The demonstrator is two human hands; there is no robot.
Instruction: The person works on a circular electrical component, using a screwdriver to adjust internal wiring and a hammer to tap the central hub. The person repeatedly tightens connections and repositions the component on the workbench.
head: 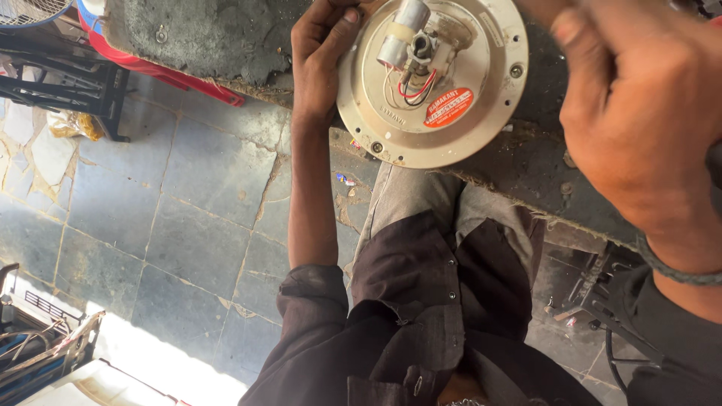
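— What were the hands doing?
— The left hand (320,56) gripped the edge of a round cream motor plate (459,113); the right hand (639,120), blurred beside it, I couldn't tell.
— Where was the plate?
— On the dark worn surface (210,37), with a silver capacitor (402,34), wires (414,86) and red sticker (449,107) on it.

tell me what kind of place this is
Probably a small repair workshop: the left hand steadies a round metal motor plate with exposed wires on a grimy workbench, above a worn stone-tile floor.
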